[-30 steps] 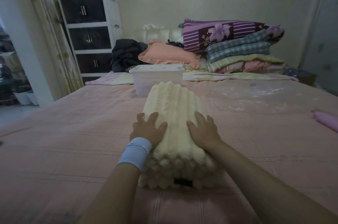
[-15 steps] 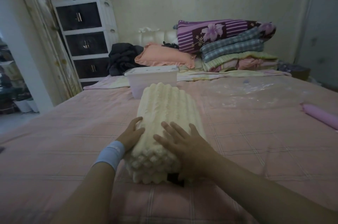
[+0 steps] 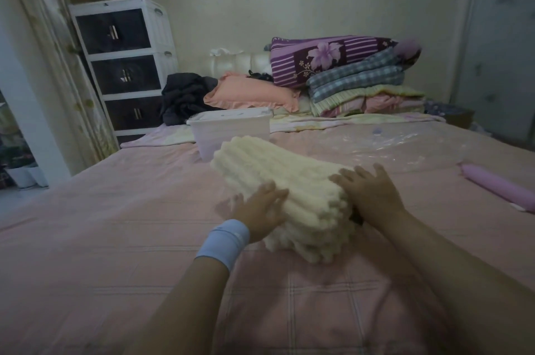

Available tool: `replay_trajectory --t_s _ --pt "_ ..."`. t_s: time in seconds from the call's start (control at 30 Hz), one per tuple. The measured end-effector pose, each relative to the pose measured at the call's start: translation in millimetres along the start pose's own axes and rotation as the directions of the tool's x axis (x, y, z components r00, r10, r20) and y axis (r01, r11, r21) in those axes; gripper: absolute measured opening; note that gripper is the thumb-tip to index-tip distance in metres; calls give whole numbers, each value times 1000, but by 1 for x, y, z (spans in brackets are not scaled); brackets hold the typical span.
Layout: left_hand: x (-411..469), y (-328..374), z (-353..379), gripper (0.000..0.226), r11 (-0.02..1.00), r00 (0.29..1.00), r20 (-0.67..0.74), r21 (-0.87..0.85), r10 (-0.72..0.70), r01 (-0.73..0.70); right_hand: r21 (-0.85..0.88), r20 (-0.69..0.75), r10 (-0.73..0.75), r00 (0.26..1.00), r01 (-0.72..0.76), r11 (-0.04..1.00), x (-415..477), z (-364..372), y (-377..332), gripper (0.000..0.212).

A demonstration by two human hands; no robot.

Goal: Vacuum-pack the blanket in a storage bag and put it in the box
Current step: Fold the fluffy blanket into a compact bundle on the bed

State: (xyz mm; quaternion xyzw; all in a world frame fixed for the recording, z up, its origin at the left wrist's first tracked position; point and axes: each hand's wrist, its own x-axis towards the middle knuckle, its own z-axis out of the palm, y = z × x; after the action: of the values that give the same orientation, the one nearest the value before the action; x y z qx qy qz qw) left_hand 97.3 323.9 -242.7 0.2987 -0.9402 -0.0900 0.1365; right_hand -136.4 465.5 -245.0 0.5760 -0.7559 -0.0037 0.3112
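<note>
A folded cream ribbed blanket (image 3: 285, 189) lies slantwise on the pink bed (image 3: 115, 239), its far end pointing left toward the box. My left hand (image 3: 260, 210), with a blue wristband, presses flat against the blanket's left side near the close end. On the right side of that end my right hand (image 3: 369, 195) presses with spread fingers. A white plastic box (image 3: 228, 131) with its lid on stands just beyond the blanket. The clear storage bag (image 3: 405, 143) lies flat on the bed to the right.
A pink cylinder (image 3: 498, 188) lies at the bed's right edge. Folded quilts (image 3: 353, 79), a peach pillow (image 3: 249, 94) and dark clothes (image 3: 185, 97) are piled at the headboard. A white drawer cabinet (image 3: 124, 65) stands at the back left.
The blanket has turned from straight ahead to a slant, its near end swung right. My right hand moved off the top to the right side; my left hand stayed on the left side.
</note>
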Motion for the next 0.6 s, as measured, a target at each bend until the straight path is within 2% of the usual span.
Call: replay_trajectory --t_s 0.07,0.1,0.13,0.17,0.2,0.23,0.27,0.3,0.33,0.37,0.43,0.47,0.5,0.57,0.6 --pt "13 9 10 75 1000 999 36 -17 24 -24 67 164 49 985 -60 996 -3 2 13 57" --pt "20 11 13 78 998 1000 6 -61 12 -12 169 189 43 981 -76 983 -3 -1 11 64" --pt "24 12 14 77 996 1000 -28 -92 -5 3 292 173 37 984 -87 952 -3 -6 4 72" --pt "28 13 14 75 997 998 -59 -71 -6 2 410 88 10 996 -46 911 0 -12 -6 76" --pt "32 13 14 72 1000 995 -95 10 10 -9 451 -36 -13 999 28 892 3 -18 -20 73" --pt "35 12 13 70 994 991 -131 106 28 -14 446 -153 -43 987 108 888 7 -23 -35 67" --pt "37 10 13 70 985 986 -163 171 33 -5 439 -182 -47 982 124 890 8 -29 -52 66" --pt "38 8 13 72 980 981 -191 197 33 5 454 -106 -38 994 82 887 7 -31 -68 74" --pt "39 5 15 77 983 976 -217 185 33 8 422 34 -12 999 -3 907 4 -33 -83 88" --pt "39 0 17 84 990 972 -233 143 27 7 310 129 40 991 -79 947 4 -28 -95 103" --pt "36 -11 21 108 998 977 -213 55 -12 24 117 205 107 973 -133 984 2 -12 -107 120" --pt "34 -16 21 121 998 983 -182 47 -28 37 73 210 134 968 -153 986 2 -6 -111 117" --pt "33 -20 21 130 998 988 -147 51 -40 47 37 205 154 967 -164 986 4 -4 -113 105" --pt "32 -23 15 134 996 995 -83 71 -53 59 -1 186 144 972 -146 989 9 0 -118 69" --pt "31 -23 13 131 994 996 -65 89 -57 63 -26 204 130 970 -127 992 10 -1 -119 59"
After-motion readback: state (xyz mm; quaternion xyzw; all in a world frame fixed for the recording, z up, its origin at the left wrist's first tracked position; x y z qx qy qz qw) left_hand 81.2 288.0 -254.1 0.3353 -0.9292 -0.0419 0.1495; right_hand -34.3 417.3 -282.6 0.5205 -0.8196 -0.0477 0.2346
